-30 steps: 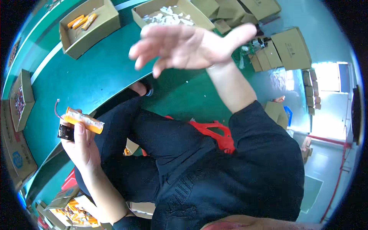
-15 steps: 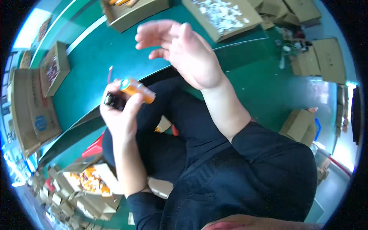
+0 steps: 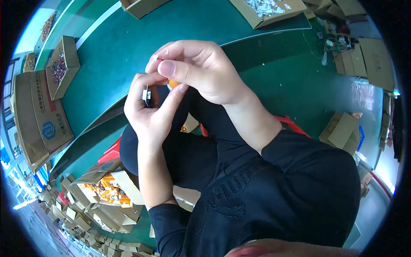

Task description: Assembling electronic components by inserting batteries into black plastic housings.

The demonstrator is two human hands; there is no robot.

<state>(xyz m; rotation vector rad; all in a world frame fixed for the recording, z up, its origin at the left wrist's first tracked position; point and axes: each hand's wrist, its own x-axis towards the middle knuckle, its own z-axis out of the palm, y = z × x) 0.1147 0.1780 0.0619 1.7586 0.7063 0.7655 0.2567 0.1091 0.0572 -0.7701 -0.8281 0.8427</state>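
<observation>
Held between the thumb and fingers of my left hand (image 3: 150, 118) is a small orange cylinder (image 3: 173, 83), mostly covered by the fingers of both hands. A small black part (image 3: 147, 97) with a pale, marked face rests in the same palm, behind the curled fingers. My right hand (image 3: 203, 70) meets the left one over the cylinder's far end, thumb and fingers pinched together. A speck of red shows at its fingertips, but what they grip is too covered to name. Both hands are above my lap, at the near edge of the green table (image 3: 171, 30).
On the table's left stands an open box (image 3: 70, 70) of small dark red pieces, beside a large cardboard carton (image 3: 32, 124). A shallow box (image 3: 257, 22) of white pieces is at the far right. Below left, an open carton (image 3: 128, 187) holds orange parts.
My right hand, raised and spread before, has come down and closed at the cylinder in my left hand. The left hand has moved slightly right and turned, hiding most of the cylinder.
</observation>
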